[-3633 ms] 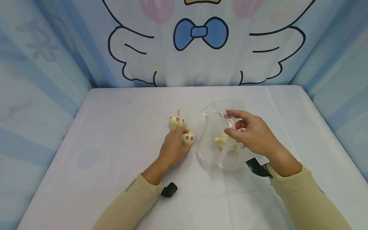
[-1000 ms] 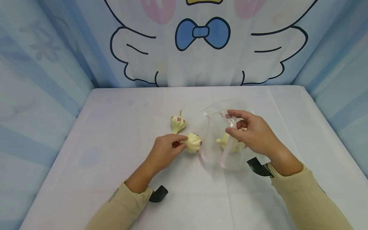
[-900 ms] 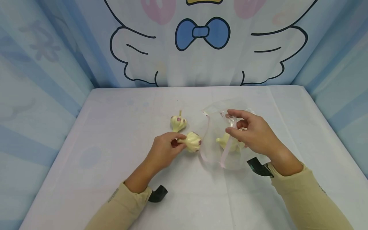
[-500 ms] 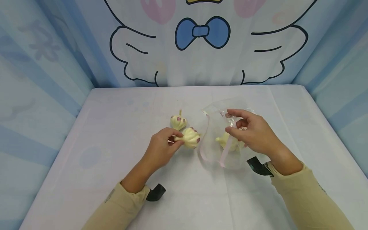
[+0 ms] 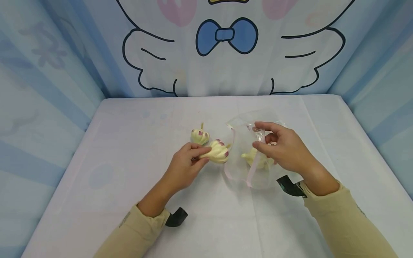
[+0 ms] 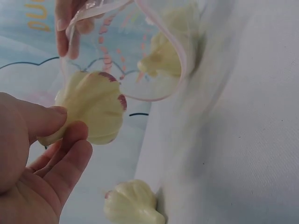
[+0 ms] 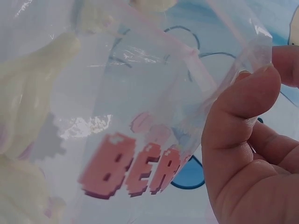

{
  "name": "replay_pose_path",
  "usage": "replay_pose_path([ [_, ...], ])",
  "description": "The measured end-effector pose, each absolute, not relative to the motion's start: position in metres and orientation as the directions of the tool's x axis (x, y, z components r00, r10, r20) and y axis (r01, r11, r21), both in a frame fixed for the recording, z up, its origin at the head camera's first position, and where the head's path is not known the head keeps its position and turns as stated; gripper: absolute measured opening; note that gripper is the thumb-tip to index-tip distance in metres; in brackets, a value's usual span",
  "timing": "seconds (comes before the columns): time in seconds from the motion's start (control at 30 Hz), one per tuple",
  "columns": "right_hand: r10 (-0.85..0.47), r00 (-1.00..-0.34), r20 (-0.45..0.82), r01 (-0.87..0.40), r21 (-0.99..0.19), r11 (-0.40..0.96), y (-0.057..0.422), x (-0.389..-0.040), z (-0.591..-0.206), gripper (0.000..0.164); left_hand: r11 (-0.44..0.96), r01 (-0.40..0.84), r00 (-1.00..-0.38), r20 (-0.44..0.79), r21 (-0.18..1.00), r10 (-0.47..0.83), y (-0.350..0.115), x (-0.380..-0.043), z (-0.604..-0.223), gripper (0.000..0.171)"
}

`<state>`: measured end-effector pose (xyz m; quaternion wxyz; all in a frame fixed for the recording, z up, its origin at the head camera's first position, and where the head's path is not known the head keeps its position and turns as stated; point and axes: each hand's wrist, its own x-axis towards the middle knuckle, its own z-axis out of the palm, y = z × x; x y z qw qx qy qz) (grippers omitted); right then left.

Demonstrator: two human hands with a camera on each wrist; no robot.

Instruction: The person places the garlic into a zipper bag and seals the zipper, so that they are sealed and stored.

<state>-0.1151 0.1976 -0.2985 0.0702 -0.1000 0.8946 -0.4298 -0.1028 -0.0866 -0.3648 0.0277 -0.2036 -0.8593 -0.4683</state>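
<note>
My left hand [image 5: 185,165] pinches a garlic bulb [image 5: 220,152] by its stem end between thumb and fingers. The bulb is pale yellow with purple patches, and its round end points toward the bag's mouth. My right hand [image 5: 285,148] pinches the edge of a clear plastic zip bag [image 5: 252,169] with pink strips along its opening, holding the mouth apart. Pink block letters show on the bag in the right wrist view. Inside lie garlic bulbs [image 7: 23,93], partly hidden by my right hand in the head view. Another garlic bulb [image 6: 131,201] rests on the table left of the bag.
The white-covered table [image 5: 129,143] runs back to a curtain [image 5: 226,71] printed with a cartoon figure and a blue bow. Pale blue curtains [image 5: 42,107] close in both sides. A black wrist camera [image 5: 176,217] sits below the left cuff.
My left hand has picked up the nearer garlic bulb, turned its round end rightward and brought it to the bag's mouth. My right hand keeps its hold on the bag with hardly any movement.
</note>
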Motion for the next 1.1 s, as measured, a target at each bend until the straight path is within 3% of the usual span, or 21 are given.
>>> replay_pose_path([
  [0.4, -0.242, -0.97, -0.036, -0.123, -0.785, 0.607, 0.198, -0.114, -0.298, 0.062, 0.433, 0.448, -0.883, 0.313, 0.782, 0.35, -0.089, -0.102, -0.369, 0.026],
  [1.1, -0.25, -0.968, -0.029, -0.127, -0.803, 0.582, 0.194, -0.112, -0.295, 0.062, 0.427, 0.439, -0.851, 0.213, 0.79, 0.481, -0.045, -0.106, -0.377, 0.021],
])
